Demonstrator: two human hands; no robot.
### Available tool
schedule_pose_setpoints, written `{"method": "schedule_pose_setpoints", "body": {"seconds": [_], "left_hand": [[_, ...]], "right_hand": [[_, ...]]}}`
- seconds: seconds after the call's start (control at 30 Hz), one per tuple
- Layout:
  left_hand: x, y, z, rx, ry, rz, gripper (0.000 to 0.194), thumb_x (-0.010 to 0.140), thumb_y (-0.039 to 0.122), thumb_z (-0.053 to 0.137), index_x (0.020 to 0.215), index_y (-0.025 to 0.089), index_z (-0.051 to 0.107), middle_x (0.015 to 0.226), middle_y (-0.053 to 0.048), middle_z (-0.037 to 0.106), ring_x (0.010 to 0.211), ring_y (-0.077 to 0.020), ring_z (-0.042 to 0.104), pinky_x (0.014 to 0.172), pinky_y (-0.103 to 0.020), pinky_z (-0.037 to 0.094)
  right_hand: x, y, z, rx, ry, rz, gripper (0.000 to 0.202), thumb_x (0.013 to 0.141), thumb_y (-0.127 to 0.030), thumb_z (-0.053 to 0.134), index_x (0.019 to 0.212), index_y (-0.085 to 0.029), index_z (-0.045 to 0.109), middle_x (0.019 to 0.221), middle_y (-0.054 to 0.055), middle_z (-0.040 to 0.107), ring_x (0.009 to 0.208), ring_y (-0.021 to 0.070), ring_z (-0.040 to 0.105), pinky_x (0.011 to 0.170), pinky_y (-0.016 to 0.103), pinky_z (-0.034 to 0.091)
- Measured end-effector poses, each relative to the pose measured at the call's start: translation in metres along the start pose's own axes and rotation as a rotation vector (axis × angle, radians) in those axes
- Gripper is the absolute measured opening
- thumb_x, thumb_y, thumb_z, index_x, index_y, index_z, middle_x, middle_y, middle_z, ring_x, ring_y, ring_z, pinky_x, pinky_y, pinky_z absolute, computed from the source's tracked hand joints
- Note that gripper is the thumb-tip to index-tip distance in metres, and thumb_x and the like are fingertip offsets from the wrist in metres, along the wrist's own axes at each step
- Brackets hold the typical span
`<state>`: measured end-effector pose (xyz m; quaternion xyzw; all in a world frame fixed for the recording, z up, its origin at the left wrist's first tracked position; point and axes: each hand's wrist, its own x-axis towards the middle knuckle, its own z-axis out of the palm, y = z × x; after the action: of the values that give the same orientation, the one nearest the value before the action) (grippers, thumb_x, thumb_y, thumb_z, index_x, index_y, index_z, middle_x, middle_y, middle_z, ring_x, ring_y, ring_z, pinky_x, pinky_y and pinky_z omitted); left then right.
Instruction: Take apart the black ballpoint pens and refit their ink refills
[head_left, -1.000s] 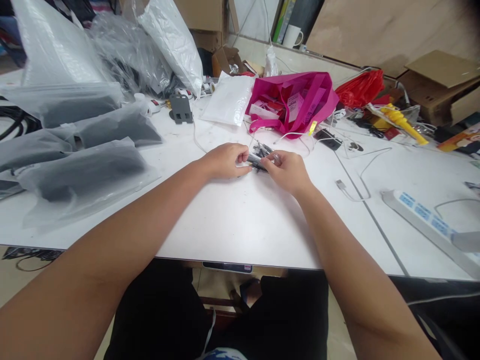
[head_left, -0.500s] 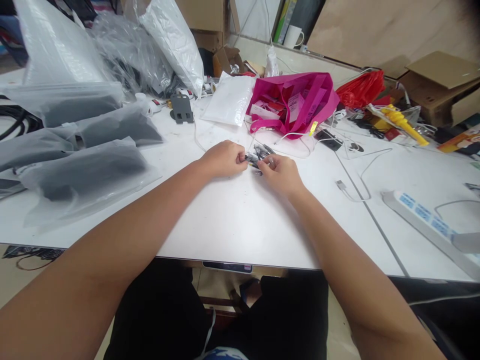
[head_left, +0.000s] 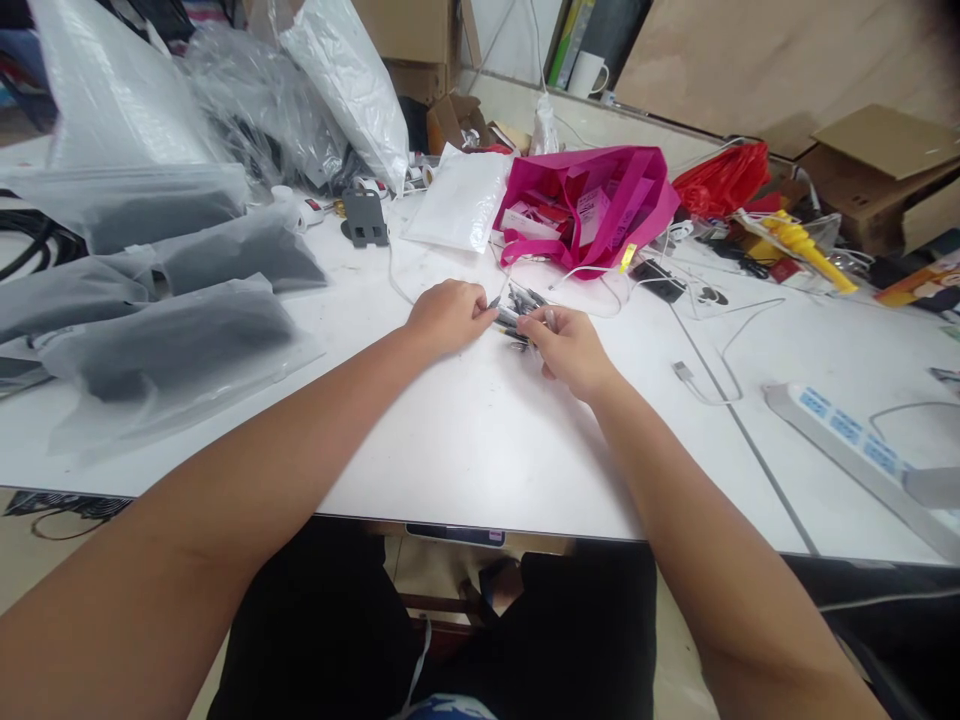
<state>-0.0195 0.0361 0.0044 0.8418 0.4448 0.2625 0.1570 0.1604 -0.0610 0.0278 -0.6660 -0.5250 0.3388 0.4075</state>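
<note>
Several dark and clear pens (head_left: 513,318) lie bunched on the white table (head_left: 480,440) between my two hands. My left hand (head_left: 450,318) is closed in a pinch on the dark end of a pen (head_left: 494,303) at the left of the bunch. From the other side, my right hand (head_left: 568,348) is closed with thumb and fingers around pens at the bunch's right end. How many it grips is hidden by the fingers.
Grey frosted bags (head_left: 180,350) lie at the left. Behind the pens are a white packet (head_left: 459,198), a black phone stand (head_left: 365,218) and a pink bag (head_left: 637,205). A USB cable (head_left: 709,400) and a power strip (head_left: 847,440) lie at the right.
My left thumb and fingers have shifted slightly, and a pen's dark end shows at their tips. My right hand has moved a little to the right, with its fingers more curled.
</note>
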Motion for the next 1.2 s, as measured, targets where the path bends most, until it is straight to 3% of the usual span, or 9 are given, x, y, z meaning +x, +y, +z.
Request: {"method": "schedule_pose_setpoints", "body": {"seconds": [0.17, 0.37, 0.53, 0.8, 0.93, 1.1, 1.2], "left_hand": [[-0.0006, -0.0005, 0.0000, 0.008, -0.011, 0.019, 0.024, 0.094, 0.039, 0.061, 0.094, 0.021, 0.078, 0.092, -0.007, 0.079, 0.084, -0.0242, 0.065, 0.070, -0.036, 0.043], [0.0016, 0.0016, -0.0002, 0.015, 0.032, 0.033, 0.027, 0.097, 0.032, 0.054, 0.097, 0.018, 0.077, 0.101, -0.011, 0.078, 0.092, -0.0253, 0.066, 0.079, -0.039, 0.046], [0.0028, -0.0025, -0.0010, 0.049, 0.009, 0.013, 0.023, 0.095, 0.036, 0.060, 0.091, 0.018, 0.075, 0.094, -0.010, 0.078, 0.089, -0.0256, 0.066, 0.076, -0.038, 0.045], [0.0001, -0.0012, -0.0015, 0.086, 0.030, 0.027, 0.023, 0.097, 0.037, 0.060, 0.091, 0.020, 0.075, 0.100, -0.009, 0.077, 0.092, -0.0254, 0.066, 0.075, -0.039, 0.044], [-0.0011, -0.0011, -0.0005, 0.081, 0.032, 0.057, 0.024, 0.097, 0.034, 0.057, 0.095, 0.021, 0.077, 0.106, -0.010, 0.075, 0.096, -0.0254, 0.067, 0.079, -0.039, 0.047], [0.0004, -0.0055, 0.0024, 0.051, 0.000, 0.117, 0.025, 0.088, 0.018, 0.058, 0.104, 0.019, 0.077, 0.111, -0.011, 0.074, 0.100, -0.0264, 0.068, 0.085, -0.039, 0.051], [0.0022, -0.0082, 0.0050, 0.027, -0.004, 0.164, 0.029, 0.086, 0.014, 0.057, 0.108, 0.016, 0.076, 0.112, -0.013, 0.072, 0.102, -0.0266, 0.067, 0.089, -0.039, 0.051]], "right_hand": [[-0.0013, 0.0032, 0.0080, -0.030, -0.016, -0.023, 0.022, 0.088, -0.042, 0.073, 0.080, -0.022, 0.066, 0.052, -0.006, 0.046, 0.041, 0.0105, 0.039, 0.044, 0.032, 0.044], [-0.0007, 0.0051, 0.0077, -0.080, 0.002, -0.069, 0.023, 0.090, -0.042, 0.071, 0.079, -0.022, 0.066, 0.050, -0.006, 0.049, 0.040, 0.0120, 0.047, 0.046, 0.031, 0.044], [-0.0010, 0.0047, 0.0069, -0.117, 0.010, -0.079, 0.023, 0.092, -0.041, 0.068, 0.078, -0.023, 0.064, 0.051, -0.006, 0.050, 0.039, 0.0132, 0.048, 0.047, 0.032, 0.044], [-0.0025, 0.0035, 0.0062, -0.148, -0.001, -0.105, 0.022, 0.091, -0.040, 0.067, 0.078, -0.024, 0.064, 0.050, -0.006, 0.051, 0.039, 0.0154, 0.053, 0.050, 0.033, 0.042], [-0.0018, 0.0046, 0.0054, -0.151, -0.004, -0.100, 0.023, 0.092, -0.042, 0.067, 0.079, -0.024, 0.064, 0.050, -0.006, 0.051, 0.041, 0.0162, 0.051, 0.052, 0.034, 0.041], [0.0017, 0.0093, 0.0028, -0.268, 0.029, -0.227, 0.023, 0.090, -0.041, 0.068, 0.077, -0.022, 0.068, 0.056, -0.004, 0.048, 0.054, 0.0148, 0.044, 0.059, 0.034, 0.037], [0.0027, 0.0089, -0.0004, -0.289, 0.043, -0.225, 0.022, 0.089, -0.041, 0.069, 0.079, -0.022, 0.070, 0.058, -0.004, 0.045, 0.056, 0.0144, 0.041, 0.060, 0.034, 0.035]]}}
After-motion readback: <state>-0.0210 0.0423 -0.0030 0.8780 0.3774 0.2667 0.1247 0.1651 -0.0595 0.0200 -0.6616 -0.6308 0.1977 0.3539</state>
